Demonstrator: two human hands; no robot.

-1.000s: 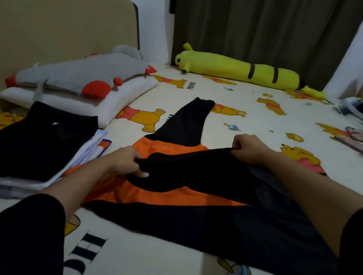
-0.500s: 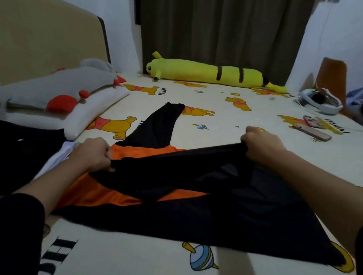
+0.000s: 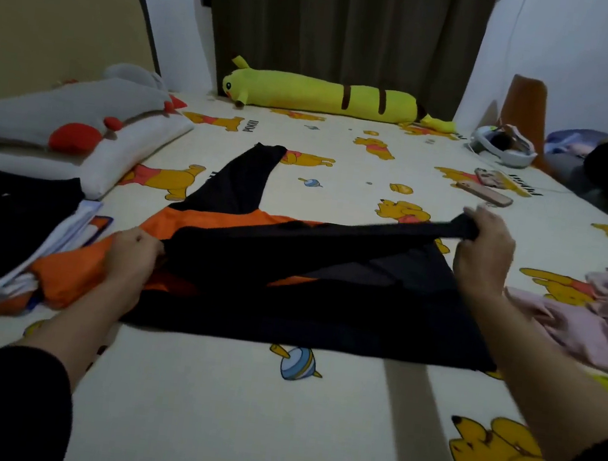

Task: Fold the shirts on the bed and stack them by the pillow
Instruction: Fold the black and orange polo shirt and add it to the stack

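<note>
A black and orange shirt [image 3: 323, 310] lies spread across the middle of the bed, one black sleeve stretching away toward the far side. My left hand [image 3: 132, 258] grips the shirt's left edge where the orange band bunches. My right hand [image 3: 485, 250] grips the opposite end of a black fold, pulled taut between both hands above the shirt's body. At the left a stack of folded shirts [image 3: 5, 229], black on top, white beneath, sits beside the white pillow [image 3: 127, 153]. A crumpled pink garment [image 3: 599, 323] lies at the right.
A grey and red plush [image 3: 59, 113] rests on the pillow. A long yellow plush [image 3: 324, 95] lies along the curtain. A phone [image 3: 489, 194], another small device and a white headset [image 3: 502, 148] lie at the far right. The cartoon-print sheet [image 3: 232, 414] is bare in front.
Both hands have drawn apart, the right moving far to the right, stretching the black fold taut. The view has shifted right, bringing the pink garment into sight.
</note>
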